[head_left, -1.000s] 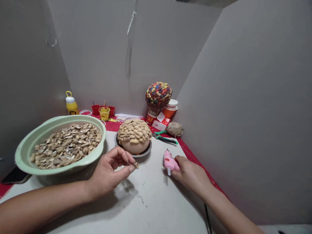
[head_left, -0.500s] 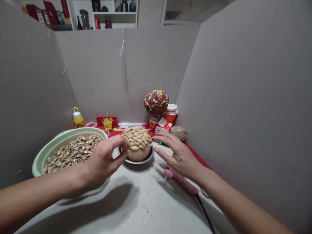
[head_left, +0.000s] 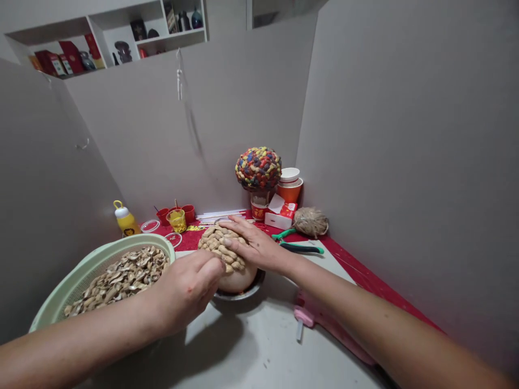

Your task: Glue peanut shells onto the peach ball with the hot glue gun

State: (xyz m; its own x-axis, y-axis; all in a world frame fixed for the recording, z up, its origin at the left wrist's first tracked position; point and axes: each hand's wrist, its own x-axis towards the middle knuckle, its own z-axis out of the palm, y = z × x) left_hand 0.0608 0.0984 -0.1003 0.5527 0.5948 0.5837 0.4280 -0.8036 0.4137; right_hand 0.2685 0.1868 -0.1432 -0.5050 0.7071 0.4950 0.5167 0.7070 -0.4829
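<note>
A tan ball partly covered with peanut shells sits in a metal dish at the table's middle. My right hand lies flat on top of the ball, fingers stretched out. My left hand is pinched against the ball's near left side, pressing a small peanut shell that its fingers mostly hide. The pink glue gun lies on the table under my right forearm.
A green colander of peanut shells stands at the left. At the back are a yellow bottle, small red and yellow cups, a multicoloured shell ball, stacked paper cups, a twine ball and green-handled pliers. Grey partition walls enclose the table.
My right hand let go of the glue gun and moved onto the top of the ball. My left hand carried the shell from above the table to the ball's side. The view tilted up.
</note>
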